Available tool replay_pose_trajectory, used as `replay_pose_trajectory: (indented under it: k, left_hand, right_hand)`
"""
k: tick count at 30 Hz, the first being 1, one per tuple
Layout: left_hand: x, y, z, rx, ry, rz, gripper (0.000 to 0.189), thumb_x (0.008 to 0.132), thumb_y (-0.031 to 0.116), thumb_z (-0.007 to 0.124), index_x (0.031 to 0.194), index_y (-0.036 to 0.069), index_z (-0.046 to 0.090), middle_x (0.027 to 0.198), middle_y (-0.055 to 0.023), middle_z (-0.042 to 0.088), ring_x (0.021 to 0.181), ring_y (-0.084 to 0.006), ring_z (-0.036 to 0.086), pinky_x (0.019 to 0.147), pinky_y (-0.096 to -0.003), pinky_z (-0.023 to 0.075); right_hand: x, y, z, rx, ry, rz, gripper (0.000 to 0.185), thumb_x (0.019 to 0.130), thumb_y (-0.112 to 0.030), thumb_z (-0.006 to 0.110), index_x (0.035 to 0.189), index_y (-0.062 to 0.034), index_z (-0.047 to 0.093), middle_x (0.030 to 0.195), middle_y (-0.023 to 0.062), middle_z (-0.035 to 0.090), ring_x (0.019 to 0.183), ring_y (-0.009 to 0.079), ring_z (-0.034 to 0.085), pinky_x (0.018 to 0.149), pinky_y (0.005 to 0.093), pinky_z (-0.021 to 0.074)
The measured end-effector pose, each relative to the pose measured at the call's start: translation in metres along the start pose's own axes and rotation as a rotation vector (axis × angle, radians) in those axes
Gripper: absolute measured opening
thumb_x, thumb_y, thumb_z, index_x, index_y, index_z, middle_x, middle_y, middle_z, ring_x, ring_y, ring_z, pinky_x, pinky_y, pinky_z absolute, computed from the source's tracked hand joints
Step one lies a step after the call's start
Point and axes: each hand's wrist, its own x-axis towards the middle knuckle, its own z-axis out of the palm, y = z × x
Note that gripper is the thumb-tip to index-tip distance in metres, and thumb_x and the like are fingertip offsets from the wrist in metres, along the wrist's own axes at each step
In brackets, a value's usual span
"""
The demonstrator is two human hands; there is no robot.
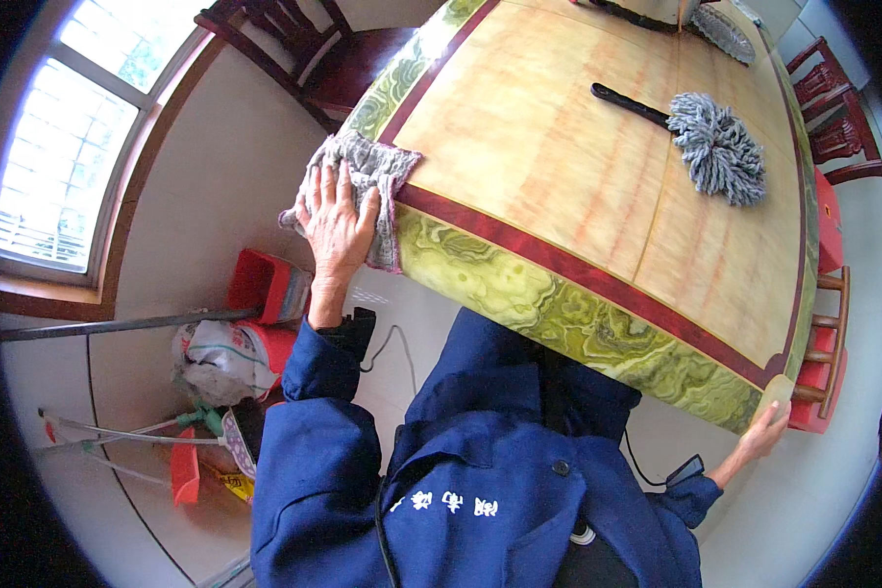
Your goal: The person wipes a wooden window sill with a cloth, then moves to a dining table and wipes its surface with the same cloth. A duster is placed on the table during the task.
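Observation:
My left hand [338,228] lies flat, fingers somewhat spread, on a crumpled grey cloth [382,165] draped over the near left corner of a table with a marble-patterned top [544,147]. At the near right corner, my right hand [764,432] touches the table's edge, beside a pale, translucent piece at the corner; whether it holds that piece cannot be told. A grey mop-head duster [716,151] with a black handle rests on the right part of the top.
Dark wooden chairs stand at the far left [338,70] and right [838,132] of the table. Red stools [823,375] are at the right. On the left floor are a red bin [253,283], a white sack [224,360] and a red dustpan [184,470]. A pot stands at the table's far end.

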Motion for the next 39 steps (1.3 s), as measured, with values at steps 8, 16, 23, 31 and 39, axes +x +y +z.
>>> replay_pose_trajectory:
  k: [8,16,23,31,39]
  left_hand:
    - [-0.057,0.057,-0.013,-0.093,0.035,-0.051,0.059,0.098,0.031,0.049,0.145,-0.004,0.043,0.155,-0.0246,0.034,0.147,-0.0361,0.027,0.119,-0.0514,0.0161]
    - [-0.085,0.104,-0.009,-0.732,0.200,-0.586,0.083,0.098,0.030,0.051,0.150,-0.017,0.006,0.158,-0.0381,0.008,0.150,-0.0475,0.008,0.123,-0.0455,0.0085]
    - [-0.036,0.049,0.029,-0.828,0.426,-0.726,0.086,0.095,0.025,0.056,0.150,-0.018,0.006,0.156,-0.0376,0.016,0.148,-0.0442,0.017,0.122,-0.0422,0.0143]
    - [-0.026,0.017,0.047,-1.072,0.534,-0.636,0.049,0.099,0.007,0.042,0.145,-0.004,0.032,0.141,-0.0173,0.046,0.129,-0.0266,0.047,0.109,-0.0373,0.0361]
    - [-0.072,0.088,0.017,-0.854,0.357,-0.639,0.075,0.101,0.024,0.047,0.149,-0.018,0.009,0.158,-0.0355,0.014,0.150,-0.0427,0.013,0.123,-0.0412,0.0096]
  right_hand:
    - [-0.003,0.002,0.005,-0.026,0.090,-0.120,0.054,0.102,-0.044,0.048,0.138,-0.0037,0.054,0.137,0.0196,0.057,0.125,0.0376,0.054,0.102,0.0454,0.0424]
    - [-0.001,0.004,0.009,-0.028,0.075,-0.100,0.059,0.102,-0.052,0.044,0.140,-0.0069,0.054,0.139,0.0172,0.057,0.125,0.0364,0.054,0.103,0.0453,0.0416]
    - [-0.001,-0.002,0.001,-0.084,0.071,-0.117,0.053,0.102,-0.043,0.049,0.137,-0.0030,0.055,0.134,0.0198,0.058,0.123,0.0376,0.054,0.101,0.0444,0.0429]
    - [-0.004,-0.007,0.004,-0.053,0.077,-0.083,0.053,0.102,-0.043,0.049,0.136,-0.0027,0.055,0.136,0.0198,0.057,0.123,0.0374,0.054,0.102,0.0453,0.0428]
    - [0.000,0.005,0.007,-0.048,0.094,-0.117,0.055,0.102,-0.049,0.046,0.139,-0.0087,0.054,0.138,0.0174,0.058,0.123,0.0376,0.055,0.101,0.0463,0.0427]
